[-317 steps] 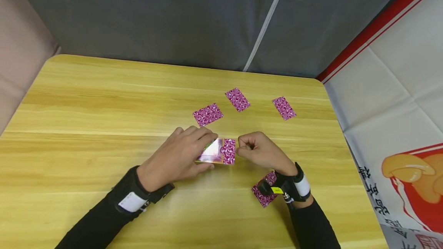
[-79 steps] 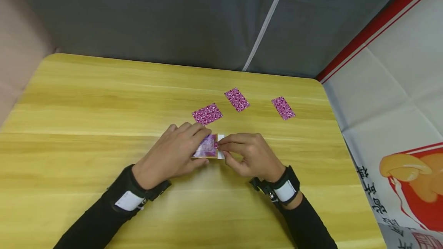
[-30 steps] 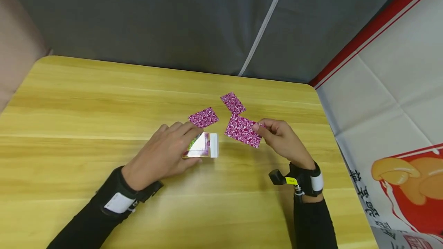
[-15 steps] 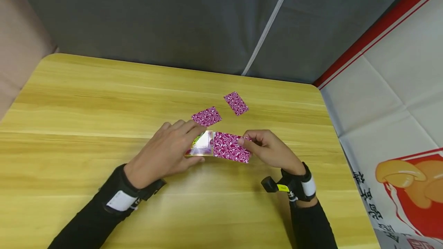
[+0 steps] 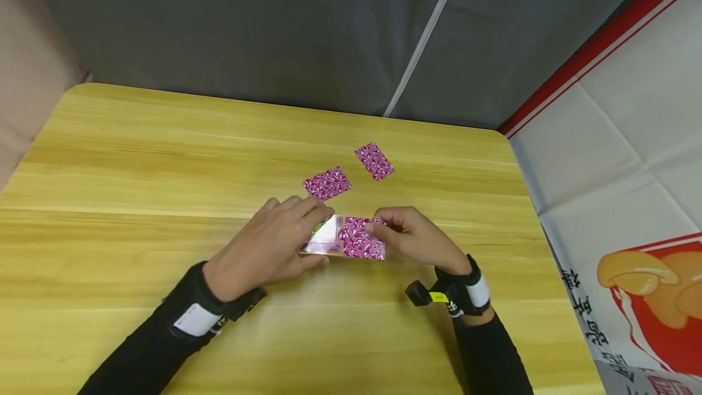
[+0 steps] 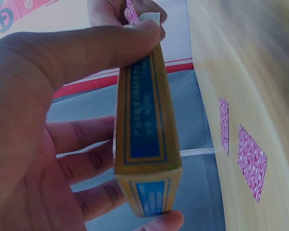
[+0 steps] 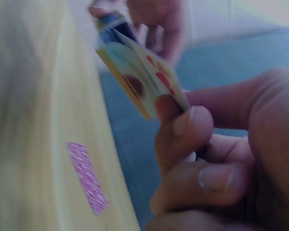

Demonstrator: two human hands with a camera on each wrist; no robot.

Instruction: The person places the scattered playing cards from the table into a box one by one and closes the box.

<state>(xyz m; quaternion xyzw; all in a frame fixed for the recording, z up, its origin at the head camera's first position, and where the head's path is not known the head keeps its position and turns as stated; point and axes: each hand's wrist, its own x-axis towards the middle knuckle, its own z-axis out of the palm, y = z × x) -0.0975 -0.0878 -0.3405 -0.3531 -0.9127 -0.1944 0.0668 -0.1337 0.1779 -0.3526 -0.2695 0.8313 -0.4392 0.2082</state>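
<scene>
My left hand (image 5: 269, 245) grips a small card box (image 5: 325, 236) by its sides; the left wrist view shows its gold edge with a blue panel (image 6: 145, 110), the thumb lying along it. My right hand (image 5: 419, 239) pinches a playing card (image 5: 363, 241), its purple-and-white patterned back facing up. The card's left end lies at the box's open right end. Red marks show on the card's other face (image 7: 166, 79) in the right wrist view, beside the box's open flap (image 7: 125, 79).
Two more playing cards lie back-up on the wooden table (image 5: 164, 157) beyond the hands: one (image 5: 327, 183) close past the left fingers, another (image 5: 375, 161) farther back. A grey curtain (image 5: 247, 29) stands behind the table, a printed white banner (image 5: 620, 157) at the right.
The loose card near the right wrist went first, then the rightmost far card, which my right hand lifted. Over the last second it brought that card left to the box's open end.
</scene>
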